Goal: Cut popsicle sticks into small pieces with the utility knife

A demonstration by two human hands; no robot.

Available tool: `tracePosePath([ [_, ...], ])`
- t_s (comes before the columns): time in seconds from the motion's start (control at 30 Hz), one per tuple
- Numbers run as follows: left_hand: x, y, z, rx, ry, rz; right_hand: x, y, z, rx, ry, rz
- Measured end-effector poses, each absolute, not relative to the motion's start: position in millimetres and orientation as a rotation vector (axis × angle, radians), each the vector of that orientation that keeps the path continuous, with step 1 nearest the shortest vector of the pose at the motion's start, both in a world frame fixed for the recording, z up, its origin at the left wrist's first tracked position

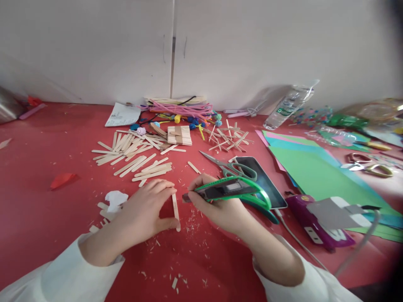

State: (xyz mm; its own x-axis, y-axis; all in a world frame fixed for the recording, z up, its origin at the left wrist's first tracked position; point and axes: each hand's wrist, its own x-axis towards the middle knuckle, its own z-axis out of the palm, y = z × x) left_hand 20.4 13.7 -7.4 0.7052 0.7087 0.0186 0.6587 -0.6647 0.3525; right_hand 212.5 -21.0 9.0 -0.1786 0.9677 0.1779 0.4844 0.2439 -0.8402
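My left hand (147,209) pins a wooden craft stick (175,211) flat on the red table (40,218), thumb at its near end and fingers at its far end. My right hand (217,209) grips a green utility knife (229,188), its blade tip at the far end of that stick. Wood shavings (192,220) lie scattered around the stick.
A heap of loose craft sticks (135,157) lies beyond my hands, with pipe cleaners (182,110) behind. Green-handled scissors (229,167) and a phone (262,180) sit right of the knife. Coloured paper sheets (315,167), a purple glue gun (317,222) and a plastic bottle (288,107) are further right.
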Motion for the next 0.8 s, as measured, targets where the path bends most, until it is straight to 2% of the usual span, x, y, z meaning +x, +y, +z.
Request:
tracePosePath([
  [0.17, 28, 5, -14, 2.593, 1.189, 0.183, 204, -24, 8, -1.346, -1.918, 0.716],
  [0.53, 30, 3, -17, 2.564, 1.157, 0.175, 195, -24, 7, -1.334, -1.922, 0.739],
  [0.8, 30, 3, -17, 2.549, 1.154, 0.181, 193, -30, 14, -1.481, -2.004, 0.662],
])
